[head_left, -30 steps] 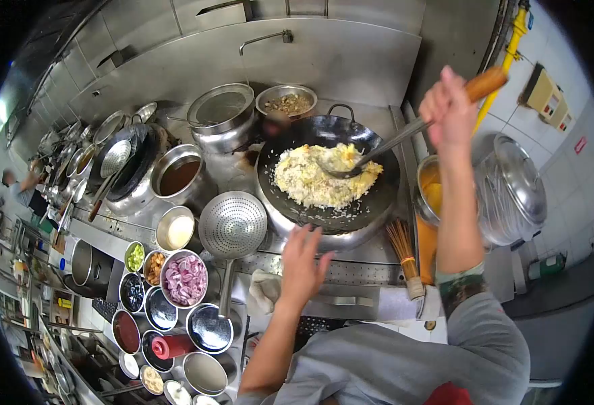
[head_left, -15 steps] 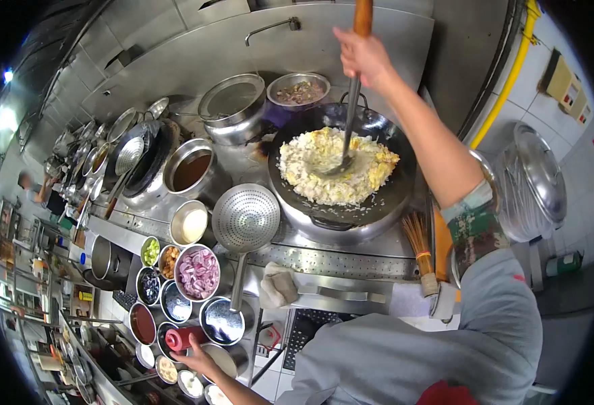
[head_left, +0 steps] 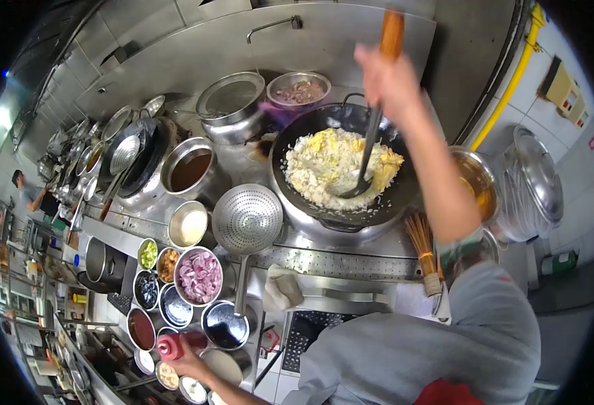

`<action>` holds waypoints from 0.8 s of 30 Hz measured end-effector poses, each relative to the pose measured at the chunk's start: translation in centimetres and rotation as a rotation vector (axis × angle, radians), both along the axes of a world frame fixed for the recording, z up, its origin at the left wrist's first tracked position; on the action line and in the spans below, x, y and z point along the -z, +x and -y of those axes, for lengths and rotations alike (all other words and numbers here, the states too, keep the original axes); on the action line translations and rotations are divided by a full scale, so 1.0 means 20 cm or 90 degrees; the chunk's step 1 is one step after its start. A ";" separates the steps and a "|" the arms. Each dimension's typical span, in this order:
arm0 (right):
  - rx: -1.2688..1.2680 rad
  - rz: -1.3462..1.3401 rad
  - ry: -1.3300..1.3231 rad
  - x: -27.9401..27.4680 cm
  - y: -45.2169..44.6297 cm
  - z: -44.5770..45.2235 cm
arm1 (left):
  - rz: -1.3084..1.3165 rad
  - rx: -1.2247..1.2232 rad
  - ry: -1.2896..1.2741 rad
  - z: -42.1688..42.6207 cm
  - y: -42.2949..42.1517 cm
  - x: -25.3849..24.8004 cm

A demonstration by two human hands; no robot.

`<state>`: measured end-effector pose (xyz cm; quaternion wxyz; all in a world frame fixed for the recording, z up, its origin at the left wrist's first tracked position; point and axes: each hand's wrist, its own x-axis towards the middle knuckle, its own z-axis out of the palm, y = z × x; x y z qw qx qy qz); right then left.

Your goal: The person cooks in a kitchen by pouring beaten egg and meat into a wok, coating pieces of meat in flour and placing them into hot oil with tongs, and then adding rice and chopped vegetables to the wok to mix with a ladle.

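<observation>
My right hand [head_left: 394, 84] is wrapped round the wooden-handled ladle [head_left: 371, 138], somewhat blurred by motion. The ladle's bowl rests in fried rice with egg [head_left: 324, 165] inside the black wok [head_left: 297, 196]. Low on the left, my left hand [head_left: 190, 362] has its fingers round a red squeeze bottle [head_left: 171, 346] among the seasoning bowls. Beside it stand a bowl of dark red sauce [head_left: 141, 329], a bowl of dark liquid [head_left: 226, 325] and a bowl of chopped red onion [head_left: 200, 275].
A perforated strainer [head_left: 247, 219] lies left of the wok, near a folded cloth [head_left: 283, 287]. A bamboo brush [head_left: 423, 250] stands at the right. Behind are a pot of brown liquid [head_left: 190, 172] and a bowl of meat [head_left: 299, 90]. Another person [head_left: 30, 192] stands far left.
My left hand has moved from near the wok down to the left and closed round the red bottle. My right hand and the ladle have swung left, and the rice has been shifted in the wok.
</observation>
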<state>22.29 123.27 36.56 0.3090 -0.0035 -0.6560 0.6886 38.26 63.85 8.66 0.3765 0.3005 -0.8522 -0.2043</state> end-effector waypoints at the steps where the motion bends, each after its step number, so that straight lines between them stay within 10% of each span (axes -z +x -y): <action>1: 0.036 -0.015 -0.013 0.17 -0.01 0.01 | -0.019 0.039 -0.035 0.02 0.01 -0.04; 7: -0.057 -0.041 -0.053 -0.09 0.17 -0.36 | -0.226 0.278 0.115 -0.18 0.03 -0.47; 12: 0.049 -0.115 -0.162 0.33 0.29 -0.36 | 0.012 0.710 0.307 -0.72 -0.24 -0.84; 18: -0.004 -0.125 -0.099 0.43 0.51 -0.29 | 0.263 0.963 -0.179 -1.53 -0.62 -0.94; 24: 0.016 -0.198 -0.100 0.55 0.70 -0.25 | 0.361 0.830 -0.457 -2.14 -0.95 -0.88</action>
